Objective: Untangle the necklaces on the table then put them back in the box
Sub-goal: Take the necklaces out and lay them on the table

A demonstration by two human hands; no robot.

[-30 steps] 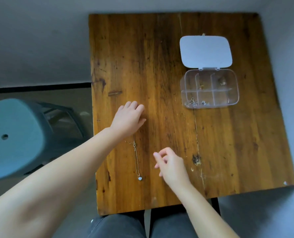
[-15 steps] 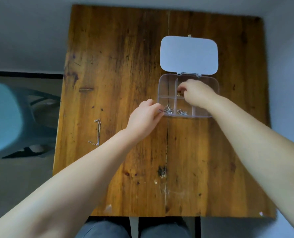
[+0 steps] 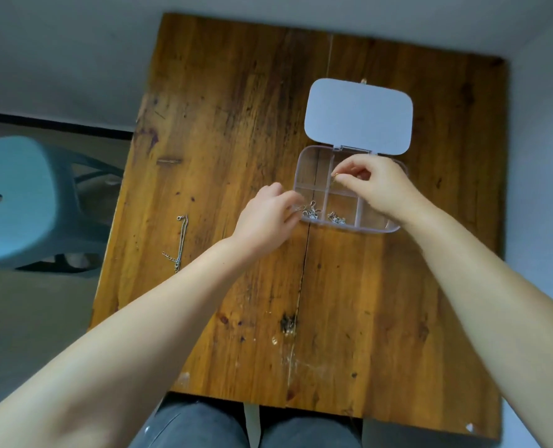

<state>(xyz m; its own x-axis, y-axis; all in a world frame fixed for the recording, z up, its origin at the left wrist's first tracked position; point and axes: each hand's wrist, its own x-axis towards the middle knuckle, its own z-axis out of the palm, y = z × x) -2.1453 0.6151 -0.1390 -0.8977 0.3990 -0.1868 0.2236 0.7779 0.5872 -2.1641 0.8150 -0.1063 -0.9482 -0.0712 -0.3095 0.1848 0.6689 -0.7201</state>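
Note:
A clear plastic box (image 3: 310,163) with several compartments lies open on the wooden table (image 3: 252,108), its white lid (image 3: 359,116) folded back. Silver chains (image 3: 310,211) fill the front left compartment, and more chains (image 3: 336,218) lie in the one beside it. My right hand (image 3: 378,185) hovers over the box's middle, thumb and forefinger pinched on a small gold piece (image 3: 334,176). My left hand (image 3: 265,218) rests at the box's front left corner, fingertips on its edge by the silver chains. A thin silver necklace (image 3: 180,242) lies straightened near the table's left edge.
A teal plastic stool (image 3: 16,202) stands on the floor to the left of the table. My knees in grey trousers (image 3: 204,428) are under the table's near edge. A grey wall runs behind the table and along its right side.
Both hands left the necklace on the table and went to the box. The right hand has lifted out of the compartment with a small gold piece pinched; the left hand stays at the box's corner.

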